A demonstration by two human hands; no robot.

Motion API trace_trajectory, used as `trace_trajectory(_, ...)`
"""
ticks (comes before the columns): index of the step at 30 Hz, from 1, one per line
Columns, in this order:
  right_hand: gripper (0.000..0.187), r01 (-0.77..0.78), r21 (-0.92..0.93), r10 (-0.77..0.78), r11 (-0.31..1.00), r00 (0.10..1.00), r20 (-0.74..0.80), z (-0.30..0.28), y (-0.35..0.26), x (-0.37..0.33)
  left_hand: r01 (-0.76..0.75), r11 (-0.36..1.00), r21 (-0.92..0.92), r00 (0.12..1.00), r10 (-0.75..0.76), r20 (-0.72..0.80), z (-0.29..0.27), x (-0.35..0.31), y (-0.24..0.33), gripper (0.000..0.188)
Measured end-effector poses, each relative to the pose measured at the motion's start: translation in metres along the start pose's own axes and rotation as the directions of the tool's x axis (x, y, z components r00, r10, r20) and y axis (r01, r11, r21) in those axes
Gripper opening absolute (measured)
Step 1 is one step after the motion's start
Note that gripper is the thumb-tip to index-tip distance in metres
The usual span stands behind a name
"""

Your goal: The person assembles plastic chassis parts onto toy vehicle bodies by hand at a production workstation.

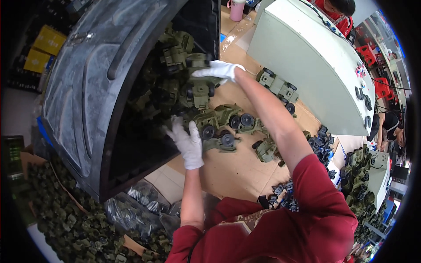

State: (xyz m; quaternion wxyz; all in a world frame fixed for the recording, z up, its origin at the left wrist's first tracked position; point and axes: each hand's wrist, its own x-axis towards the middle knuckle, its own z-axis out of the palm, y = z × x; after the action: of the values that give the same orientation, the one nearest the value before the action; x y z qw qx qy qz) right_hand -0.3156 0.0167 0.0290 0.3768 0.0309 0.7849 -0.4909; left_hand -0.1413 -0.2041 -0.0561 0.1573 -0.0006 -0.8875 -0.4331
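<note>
Both my hands wear white gloves. A big dark plastic crate (94, 96) lies tipped on its side with its mouth facing me, and olive-green toy jeeps (201, 91) are heaped in it and across its edge. My left hand (187, 143) is at the lower part of the mouth, fingers spread, beside a jeep with black wheels (208, 127); its fingertips are blurred. Higher up, my right hand (219, 71) reaches over the heap with fingers stretched out flat, over or against a jeep; contact is hard to tell. The crate's depth is dark.
More jeeps (274, 85) lie on the cardboard-covered table (239, 173), by a pale grey cabinet-like block (302, 65). Small dark parts (285, 195) are piled near my right elbow. Many green pieces (79, 215) fill the lower left, beside clear plastic bags (136, 208). Another person (335, 15) is beyond the block.
</note>
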Motion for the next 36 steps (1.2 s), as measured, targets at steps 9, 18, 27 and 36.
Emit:
trace_trajectory(9,0.096,-0.141,0.059,0.152,0.988,0.945,-0.291,0.036,0.101,-0.118,0.333,0.843,-0.423,0.722,0.060,0.690,0.031,-0.097,0.099,0.070)
trace_trajectory(18,0.056,-0.169,-0.375,-0.207,0.912,0.599,-0.773,0.020,0.099,-0.167,-0.021,0.976,-0.217,0.564,0.191,0.803,0.001,-0.049,0.122,0.051)
trace_trajectory(27,0.089,-0.123,-0.655,-0.238,0.746,0.869,-0.434,0.024,-0.083,-0.019,0.356,0.920,0.162,0.853,-0.250,-0.458,-0.031,0.110,0.049,0.089)
trace_trajectory(36,0.059,0.246,-0.397,-0.366,0.884,0.893,-0.261,0.033,0.037,0.015,-0.102,0.954,0.283,0.950,0.178,-0.258,0.002,0.060,0.062,0.056)
